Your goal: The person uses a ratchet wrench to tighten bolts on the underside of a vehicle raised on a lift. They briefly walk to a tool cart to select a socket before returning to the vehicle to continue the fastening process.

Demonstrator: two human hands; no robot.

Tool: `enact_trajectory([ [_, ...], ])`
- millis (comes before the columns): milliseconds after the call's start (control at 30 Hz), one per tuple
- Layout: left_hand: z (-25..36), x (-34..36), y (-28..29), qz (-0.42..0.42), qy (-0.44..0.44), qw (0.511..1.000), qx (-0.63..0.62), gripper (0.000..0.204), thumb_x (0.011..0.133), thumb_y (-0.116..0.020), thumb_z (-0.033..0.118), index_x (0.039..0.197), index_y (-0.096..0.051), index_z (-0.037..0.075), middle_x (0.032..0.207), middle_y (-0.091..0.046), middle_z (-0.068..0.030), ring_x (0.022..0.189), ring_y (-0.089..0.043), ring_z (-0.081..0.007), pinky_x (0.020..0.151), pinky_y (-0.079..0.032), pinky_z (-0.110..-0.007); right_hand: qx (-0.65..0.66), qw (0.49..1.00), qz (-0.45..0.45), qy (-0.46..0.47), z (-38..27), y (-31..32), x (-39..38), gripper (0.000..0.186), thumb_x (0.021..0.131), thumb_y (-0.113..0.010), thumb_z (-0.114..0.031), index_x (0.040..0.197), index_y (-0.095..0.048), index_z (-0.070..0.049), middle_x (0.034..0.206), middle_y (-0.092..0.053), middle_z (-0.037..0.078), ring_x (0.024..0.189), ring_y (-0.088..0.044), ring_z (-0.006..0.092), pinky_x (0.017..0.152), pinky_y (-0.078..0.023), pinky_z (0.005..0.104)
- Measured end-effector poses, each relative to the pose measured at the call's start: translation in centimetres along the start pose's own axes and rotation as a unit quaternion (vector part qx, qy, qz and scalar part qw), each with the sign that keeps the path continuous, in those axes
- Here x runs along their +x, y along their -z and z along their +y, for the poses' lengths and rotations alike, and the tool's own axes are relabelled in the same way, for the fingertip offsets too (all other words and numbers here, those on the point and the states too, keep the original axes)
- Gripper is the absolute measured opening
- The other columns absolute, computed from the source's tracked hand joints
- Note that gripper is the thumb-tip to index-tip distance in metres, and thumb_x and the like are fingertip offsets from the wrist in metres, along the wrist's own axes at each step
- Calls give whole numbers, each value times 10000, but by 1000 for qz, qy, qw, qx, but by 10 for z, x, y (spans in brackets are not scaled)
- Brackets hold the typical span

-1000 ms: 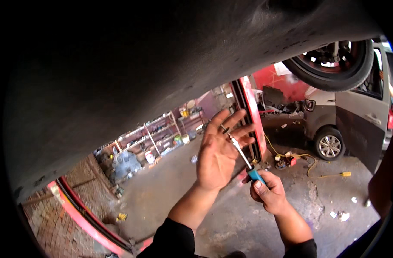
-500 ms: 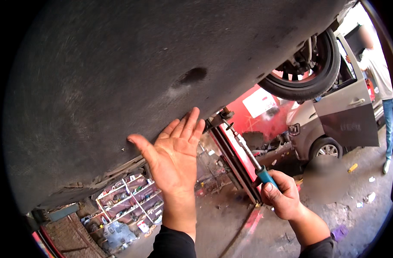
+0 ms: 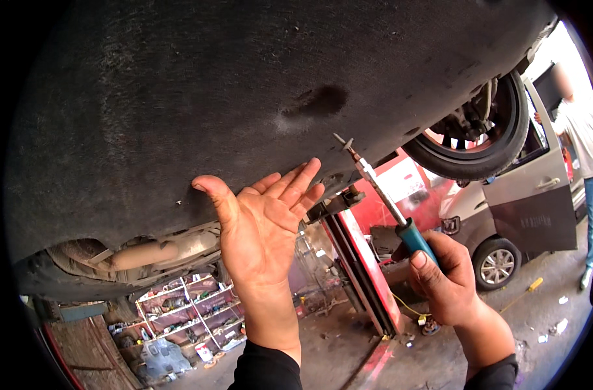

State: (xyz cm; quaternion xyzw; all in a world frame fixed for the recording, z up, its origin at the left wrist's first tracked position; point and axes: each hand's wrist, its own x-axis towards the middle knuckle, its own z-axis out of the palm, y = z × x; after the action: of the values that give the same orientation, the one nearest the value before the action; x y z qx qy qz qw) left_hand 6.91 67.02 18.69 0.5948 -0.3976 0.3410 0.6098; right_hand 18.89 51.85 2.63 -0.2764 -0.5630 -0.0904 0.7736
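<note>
I hold a tool with a teal handle (image 3: 415,237) and a long metal shaft in my right hand (image 3: 447,283). Its tip (image 3: 345,143), with a small fitting on it, is raised in front of the black underbody panel (image 3: 199,97) of a car overhead; whether it touches, I cannot tell. My left hand (image 3: 261,237) is open, palm toward me and fingers apart, just below the panel, left of the shaft. I cannot tell if its fingertips touch the panel. A dark oval recess (image 3: 316,101) shows in the panel above the tool tip.
A raised wheel (image 3: 468,159) hangs at upper right beside a red lift post (image 3: 361,273). Behind, a van (image 3: 527,214) has its door open, with a person (image 3: 576,143) beside it. Cluttered shelves (image 3: 186,305), a yellow cable (image 3: 407,305) and floor litter lie below.
The view has tilted up to show more underbody. My left hand has moved from around the tool up toward the panel. The tool's tip has risen. A person has come into view at right.
</note>
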Motion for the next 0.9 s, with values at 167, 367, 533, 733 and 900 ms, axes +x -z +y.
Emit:
enact_trajectory([
  [167,1,0,-2,8,-1,1000,2,973,763,-489,804,953,-480,-150,1223,-465,-455,1276,-450,-524,998,-436,-559,-38,999,-3,33,-17,-7,14,288,996,-590,-273,953,-584,12,700,-534,-22,660,-443,46,567,-375,239],
  [367,1,-1,-1,24,-5,1000,-7,969,763,-473,810,937,-516,-142,1195,-499,-446,1260,-467,-526,997,-446,-566,-34,999,9,28,-25,-21,22,307,991,-602,-286,1014,-609,20,702,-545,-19,668,-453,48,571,-382,237],
  [533,-1,-1,1,16,9,999,-36,962,769,-472,805,946,-556,-137,1253,-465,-461,1266,-467,-517,999,-449,-563,-38,998,27,39,-24,-26,24,303,991,-601,-286,1001,-611,17,705,-540,-22,672,-453,45,569,-379,237],
  [733,0,-2,1,21,15,999,-29,945,771,-474,801,959,-570,-121,1277,-451,-460,1270,-471,-504,999,-455,-557,-36,998,46,34,-26,-38,21,285,991,-602,-265,992,-609,20,707,-534,-28,659,-443,42,560,-371,233],
  [900,1,-3,3,11,17,1000,-24,937,773,-479,798,961,-569,-115,1287,-451,-453,1280,-461,-500,993,-462,-553,-10,997,62,40,-26,-52,16,273,991,-602,-251,1017,-600,21,697,-512,-39,646,-426,36,551,-361,228],
])
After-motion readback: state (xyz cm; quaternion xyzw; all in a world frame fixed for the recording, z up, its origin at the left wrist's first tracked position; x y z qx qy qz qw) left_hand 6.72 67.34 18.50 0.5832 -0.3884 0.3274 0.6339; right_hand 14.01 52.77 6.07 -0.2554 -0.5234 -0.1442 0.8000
